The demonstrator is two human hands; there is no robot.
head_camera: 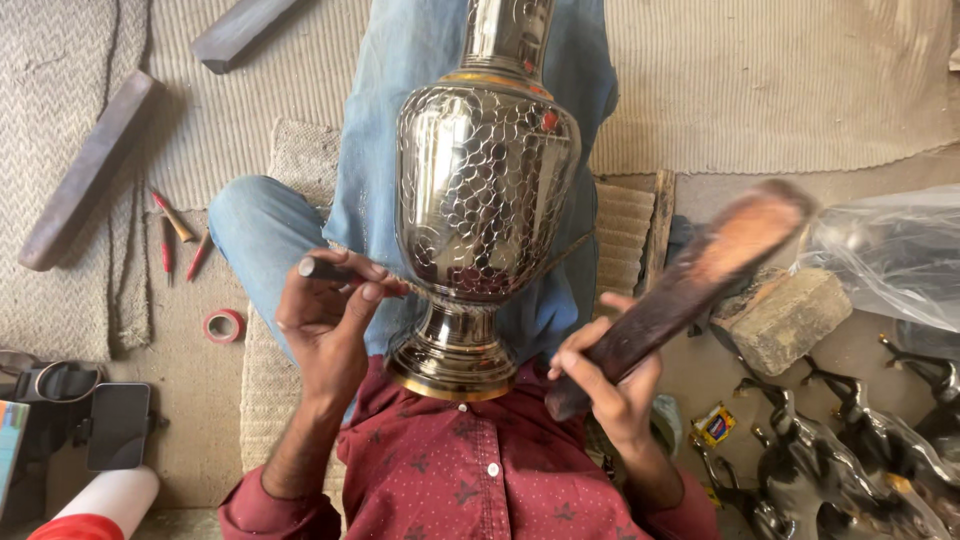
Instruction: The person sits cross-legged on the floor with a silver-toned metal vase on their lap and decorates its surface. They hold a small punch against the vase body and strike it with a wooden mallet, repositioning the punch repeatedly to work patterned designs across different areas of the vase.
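- The tall, silvery engraved metal vase (487, 200) lies along the person's lap, foot against the shirt, braced for work.
- The left hand (325, 325) pinches a thin dark chisel (345, 272), tip at the vase's lower belly.
- The right hand (605, 385) grips a worn wooden mallet (690, 285), raised and blurred, probably mid-swing.

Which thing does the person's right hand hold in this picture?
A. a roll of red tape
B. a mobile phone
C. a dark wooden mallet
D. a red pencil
C: the right hand grips a dark wooden mallet raised beside the engraved metal vase, while the left hand holds a thin chisel against the vase.
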